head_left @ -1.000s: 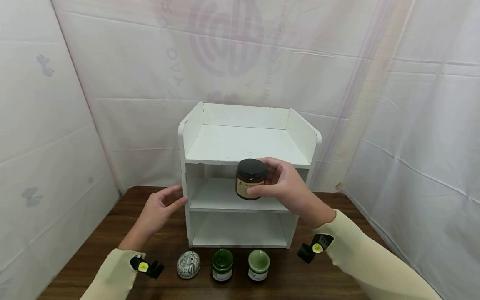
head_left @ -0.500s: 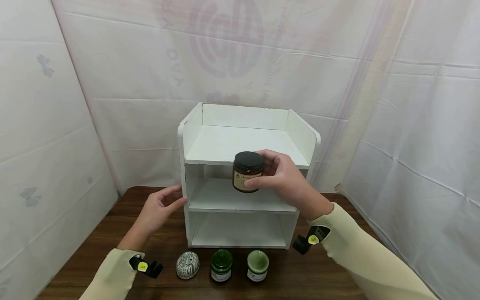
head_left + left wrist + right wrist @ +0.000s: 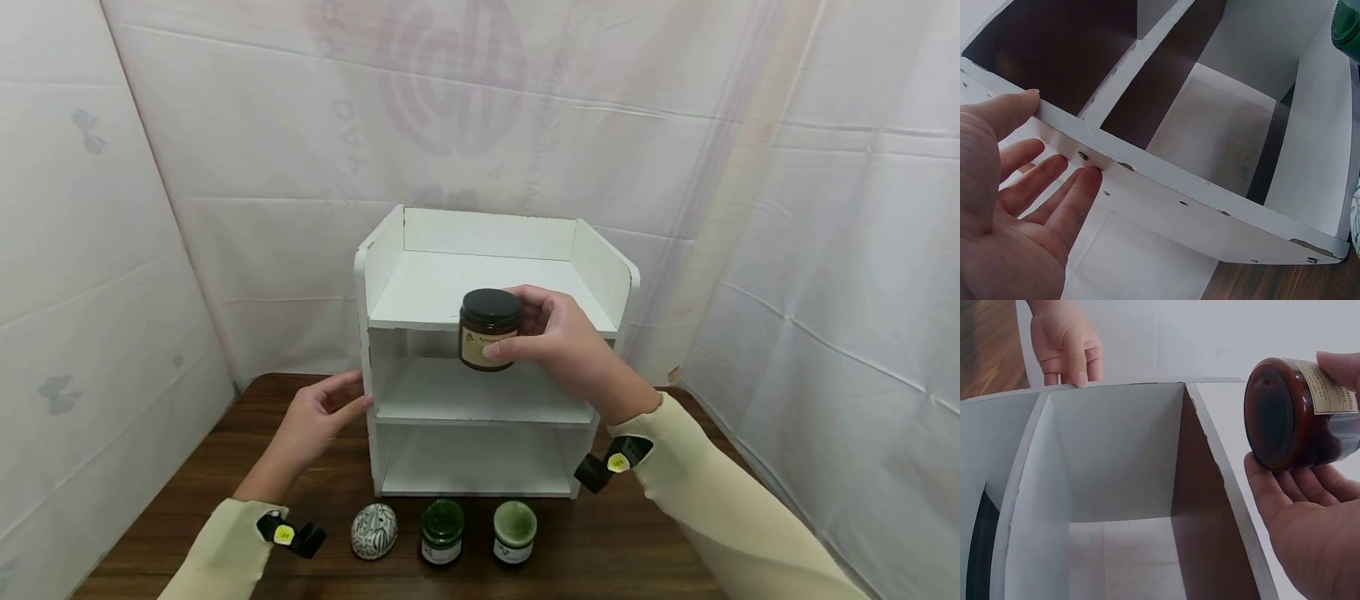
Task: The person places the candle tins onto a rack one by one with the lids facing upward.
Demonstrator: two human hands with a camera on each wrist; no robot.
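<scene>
The left hand [image 3: 318, 417] lies against the left side panel of the white shelf unit [image 3: 600, 275], fingers straight and released, thumb on the front edge; the left wrist view shows the fingers [image 3: 1054, 187] flat on the panel, gripping nothing. It appears to steady the unit.

On the counter [image 3: 225, 467], in front of the unit, stand 3 items in a row, left to right: a patterned egg-shaped ornament [image 3: 374, 530], a dark green jar [image 3: 442, 531] and a lighter green jar [image 3: 514, 530]. They are apart from each other and from both hands.

The amber jar [image 3: 489, 329], with black lid and paper label, is held in the air before the front edge of the top shelf, upright in the head view. The right hand [image 3: 558, 346] grasps it from its right side, thumb across the label, fingers behind the body.

Handling judgement: the jar looks like glass, so it is rigid, fairly heavy for its size, smooth and breakable. Take hold around the body, below the lid, with thumb opposed to fingers. The label probably offers more friction than bare glass. Do not carry it by the lid, which may turn.
</scene>
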